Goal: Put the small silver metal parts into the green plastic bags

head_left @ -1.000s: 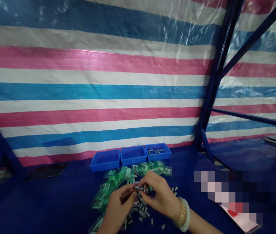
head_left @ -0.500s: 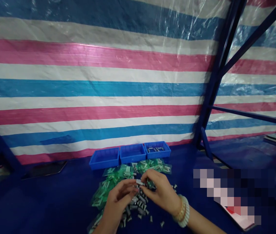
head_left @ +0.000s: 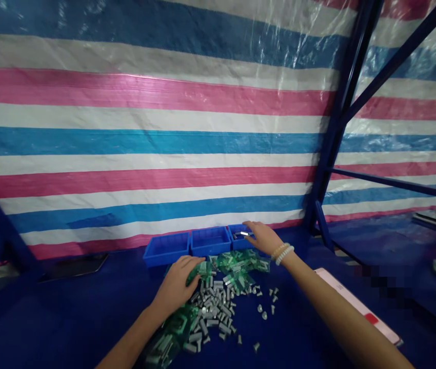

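My left hand (head_left: pixel 179 282) is curled over a green-tinted plastic packet (head_left: pixel 202 268) at the left edge of the heap, its fingertips partly hidden. My right hand (head_left: pixel 264 239) reaches over the right-hand blue bin (head_left: pixel 237 245), with a small shiny metal piece (head_left: pixel 245 233) between thumb and forefinger. More metal pieces lie in that bin below. Between my arms spreads a pile of loose grey metal fittings (head_left: pixel 218 305). Green packets (head_left: pixel 241 261) with parts inside lie behind the pile, and others (head_left: pixel 172 330) lie under my left forearm.
Two more blue bins, a left one (head_left: pixel 167 251) and a middle one (head_left: pixel 211 243), stand in the row. Loose screws (head_left: pixel 262 311) lie right of the pile. A dark flat phone-like object (head_left: pixel 75 266) is at left, a pink flat case (head_left: pixel 356 302) at right. Blue metal posts (head_left: pixel 328 154) frame a striped sheet.
My hands have parted. The right one has moved forward to the right-hand bin with the metal piece; the left has moved slightly back and up onto a green packet, uncovering the pile.
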Tool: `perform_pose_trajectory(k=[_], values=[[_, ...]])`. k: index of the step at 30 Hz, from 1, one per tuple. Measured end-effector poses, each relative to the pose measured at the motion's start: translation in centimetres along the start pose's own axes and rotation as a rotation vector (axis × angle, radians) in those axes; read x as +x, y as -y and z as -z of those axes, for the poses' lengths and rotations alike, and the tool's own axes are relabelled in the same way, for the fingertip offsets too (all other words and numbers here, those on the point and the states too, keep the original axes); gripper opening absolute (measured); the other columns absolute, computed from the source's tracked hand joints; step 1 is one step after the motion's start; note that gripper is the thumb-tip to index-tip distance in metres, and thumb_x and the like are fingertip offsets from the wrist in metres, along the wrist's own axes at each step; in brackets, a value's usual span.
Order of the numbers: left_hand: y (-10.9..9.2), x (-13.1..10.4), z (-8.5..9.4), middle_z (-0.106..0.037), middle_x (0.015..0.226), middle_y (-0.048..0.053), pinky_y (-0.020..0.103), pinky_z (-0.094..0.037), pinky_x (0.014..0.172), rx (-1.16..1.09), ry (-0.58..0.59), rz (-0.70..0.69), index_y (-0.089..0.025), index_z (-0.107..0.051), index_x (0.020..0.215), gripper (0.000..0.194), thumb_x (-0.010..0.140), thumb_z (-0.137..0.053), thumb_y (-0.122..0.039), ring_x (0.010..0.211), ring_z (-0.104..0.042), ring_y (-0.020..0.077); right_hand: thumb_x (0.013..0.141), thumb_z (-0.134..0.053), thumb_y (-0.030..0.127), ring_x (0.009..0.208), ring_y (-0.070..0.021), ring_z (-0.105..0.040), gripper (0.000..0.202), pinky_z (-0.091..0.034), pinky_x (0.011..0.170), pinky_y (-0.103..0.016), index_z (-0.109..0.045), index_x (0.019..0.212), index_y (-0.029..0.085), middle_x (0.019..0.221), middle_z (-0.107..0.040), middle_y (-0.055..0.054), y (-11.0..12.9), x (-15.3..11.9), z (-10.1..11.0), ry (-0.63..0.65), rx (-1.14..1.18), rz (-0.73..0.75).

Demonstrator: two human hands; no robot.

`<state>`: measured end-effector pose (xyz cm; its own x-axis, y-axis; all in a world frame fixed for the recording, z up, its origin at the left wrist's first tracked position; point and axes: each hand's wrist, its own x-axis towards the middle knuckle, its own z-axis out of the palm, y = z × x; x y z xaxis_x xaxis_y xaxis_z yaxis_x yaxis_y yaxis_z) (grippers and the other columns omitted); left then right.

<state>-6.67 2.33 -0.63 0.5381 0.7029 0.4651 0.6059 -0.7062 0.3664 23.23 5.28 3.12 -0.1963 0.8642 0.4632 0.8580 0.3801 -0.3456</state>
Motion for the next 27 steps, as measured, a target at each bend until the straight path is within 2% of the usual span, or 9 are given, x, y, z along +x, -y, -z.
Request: perform_pose_trajectory(k=[3,6,8,11,15,18,23,25,27], values=[[1.9,0.1,-0.1,-0.064,0.121,0.008,0.047,-0.045,0.096,0.072,0.090,-0.050,-0.023,-0.060,0.119,0.039,0.083,-0.053,-0.013,0.113,-0.056,0.0273,0.087,-0.055,0.012,0.108,-0.0268,-0.056,0.031,-0.042,0.093,-0.039,-0.058,0.118,0.008,0.114,-0.063,-0.019,0.6,0.4,-0.9,0.030,-0.042,0.029],[2.4,-0.2,-0.2,-0.068,0.117,0.006,0.045,-0.047,0.092,0.105,0.142,-0.067,-0.025,-0.065,0.111,0.032,0.082,-0.057,-0.014,0.109,-0.059,0.0270,0.087,-0.056,0.014,0.097,-0.0207,-0.060,0.020,-0.043,0.087,-0.030,-0.068,0.103,0.015,0.100,-0.070,-0.009,3.7,-0.5,-3.2,0.152,-0.047,0.139],[2.3,-0.3,-0.3,-0.072,0.106,0.005,0.041,-0.050,0.087,0.095,0.113,-0.050,-0.025,-0.068,0.102,0.024,0.082,-0.059,-0.017,0.101,-0.063,0.0259,0.083,-0.061,0.016,0.091,-0.0208,-0.060,0.012,-0.043,0.082,-0.029,-0.072,0.085,0.018,0.086,-0.071,-0.006,5.9,-1.2,-4.9,0.247,-0.057,0.210],[2.2,-0.4,-0.1,-0.074,0.089,0.003,0.035,-0.052,0.080,0.069,-0.006,0.013,-0.023,-0.070,0.089,0.014,0.083,-0.058,-0.021,0.088,-0.067,0.0227,0.081,-0.062,0.017,0.092,-0.0237,-0.058,0.012,-0.042,0.077,-0.030,-0.074,0.079,0.017,0.084,-0.071,-0.008,7.7,-1.3,-6.6,0.312,-0.086,0.242],[2.3,-0.5,0.2,-0.074,0.085,0.005,0.033,-0.053,0.074,0.076,-0.188,0.125,-0.020,-0.069,0.086,0.021,0.089,-0.049,-0.027,0.079,-0.068,0.0215,0.079,-0.062,0.017,0.092,-0.0257,-0.058,0.013,-0.042,0.074,-0.032,-0.074,0.080,0.016,0.086,-0.071,-0.010,7.6,-0.8,-7.5,0.341,-0.117,0.212],[2.7,-0.6,0.2,-0.074,0.089,0.007,0.034,-0.054,0.075,0.068,-0.295,0.177,-0.018,-0.069,0.087,0.025,0.090,-0.046,-0.030,0.082,-0.069,0.0223,0.078,-0.063,0.019,0.091,-0.0268,-0.058,0.013,-0.042,0.074,-0.033,-0.075,0.076,0.016,0.083,-0.071,-0.011,7.5,-0.7,-7.9,0.356,-0.122,0.196],[3.4,-0.8,-0.2,-0.075,0.082,0.006,0.038,-0.055,0.076,0.043,-0.270,0.171,-0.021,-0.070,0.076,0.016,0.080,-0.055,-0.025,0.081,-0.069,0.0250,0.076,-0.066,0.018,0.095,-0.0294,-0.058,0.010,-0.041,0.079,-0.037,-0.073,0.070,0.015,0.081,-0.070,-0.012,7.7,-0.9,-8.1,0.330,-0.080,0.172],[3.0,-0.8,-0.3,-0.075,0.085,0.006,0.040,-0.054,0.080,0.037,-0.261,0.160,-0.021,-0.071,0.079,0.015,0.077,-0.055,-0.022,0.085,-0.069,0.0259,0.075,-0.065,0.015,0.097,-0.0289,-0.057,0.007,-0.041,0.081,-0.037,-0.071,0.071,0.014,0.084,-0.070,-0.012,7.6,-1.1,-7.7,0.295,-0.040,0.157],[1.9,-0.8,-0.3,-0.074,0.094,0.007,0.042,-0.052,0.087,0.011,-0.270,0.156,-0.021,-0.070,0.088,0.019,0.078,-0.054,-0.022,0.094,-0.067,0.0261,0.076,-0.064,0.013,0.093,-0.0243,-0.060,0.005,-0.043,0.080,-0.033,-0.069,0.078,0.014,0.087,-0.069,-0.009,7.3,-1.5,-6.9,0.252,0.022,0.140]])
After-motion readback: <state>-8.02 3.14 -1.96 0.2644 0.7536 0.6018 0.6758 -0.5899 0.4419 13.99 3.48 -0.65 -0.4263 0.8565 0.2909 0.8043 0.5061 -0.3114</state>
